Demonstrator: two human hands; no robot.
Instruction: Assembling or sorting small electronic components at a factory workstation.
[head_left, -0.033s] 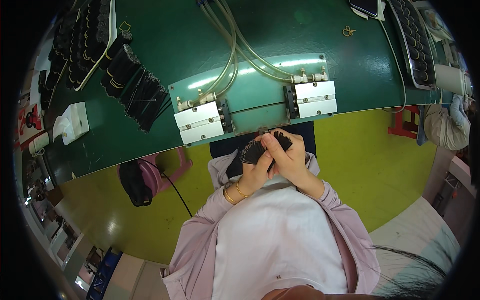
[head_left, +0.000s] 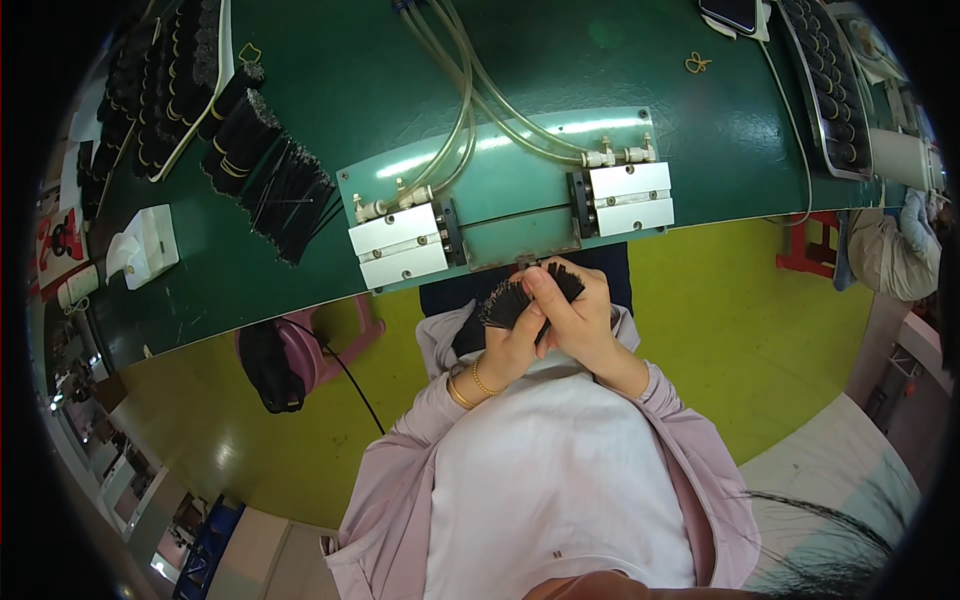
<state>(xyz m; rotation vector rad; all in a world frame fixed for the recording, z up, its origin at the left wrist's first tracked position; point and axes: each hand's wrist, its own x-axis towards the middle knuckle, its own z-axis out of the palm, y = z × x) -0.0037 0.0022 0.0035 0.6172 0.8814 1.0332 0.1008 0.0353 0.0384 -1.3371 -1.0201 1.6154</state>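
Note:
A bundle of thin black wire-like pieces point(head_left: 508, 304) is spread into a fan between my hands, just in front of the table's near edge. My left hand point(head_left: 512, 356) wraps its lower left side, the thumb pointing up across it. My right hand point(head_left: 588, 318) closes on the right part, thumb pressed over the pieces. The fingers beneath are hidden. Right beyond my hands, a pale green fixture plate point(head_left: 520, 232) carries a silver cylinder block point(head_left: 400, 245) on the left and another silver block point(head_left: 632, 198) on the right.
Clear air hoses point(head_left: 470, 75) run to both blocks. Loose black pieces point(head_left: 292, 205) and banded bundles point(head_left: 236, 150) lie at left, near a white box point(head_left: 150, 245). A tray of bundles point(head_left: 825, 90) and a phone point(head_left: 730, 14) are at far right. A pink stool point(head_left: 310, 355) stands below.

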